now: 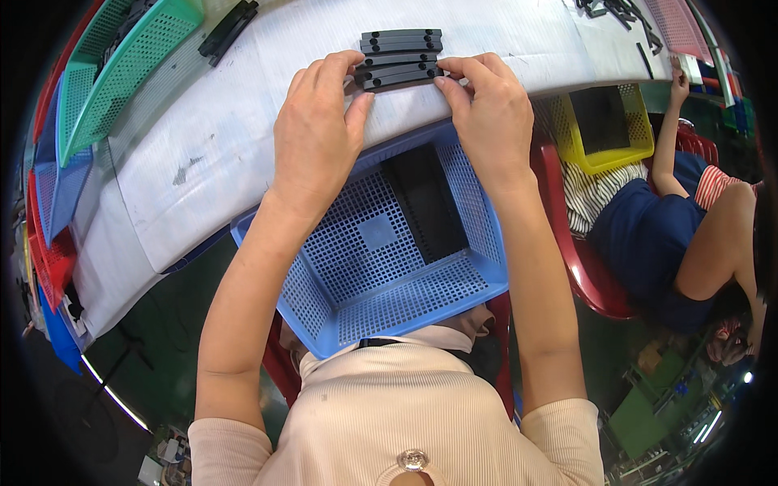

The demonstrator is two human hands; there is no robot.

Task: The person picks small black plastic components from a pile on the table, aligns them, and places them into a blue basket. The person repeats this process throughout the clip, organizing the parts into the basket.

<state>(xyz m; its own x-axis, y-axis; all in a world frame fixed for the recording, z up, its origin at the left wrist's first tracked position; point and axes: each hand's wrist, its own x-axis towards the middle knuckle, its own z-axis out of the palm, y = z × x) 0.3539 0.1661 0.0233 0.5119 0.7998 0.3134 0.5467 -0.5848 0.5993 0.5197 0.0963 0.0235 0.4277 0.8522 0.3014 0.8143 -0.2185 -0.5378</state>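
While your two hands are working at the near edge of the white table [203, 162], here is what is lying about them.

Item one — the black strips [401, 57]: flat, slightly curved plastic pieces with small holes, lying side by side in a short row at 12 o'clock of the view. Your left hand [316, 134] is pinching the left ends of the nearest strips, fingers curled over and thumb pressing in from below. Your right hand [490, 113] is gripping the right ends the same way, fingertips on top and thumb tucked under. The farther strips in the row are lying untouched just beyond your fingers.

Item two — the blue basket [389, 300]: perforated plastic, resting in your lap under the table edge, at the centre of the view. A stack of black pieces [425, 202] is standing against its far wall.

Item three — loose black parts [228, 28] at 11 o'clock, beside a fan of green, blue and red baskets [81, 121] running down to 9 o'clock.

Item four — at 3 o'clock, another person [681, 235] is sitting in a red chair [579, 275], holding a yellow basket [604, 130]; that person's hand [677, 81] is reaching up to the table.
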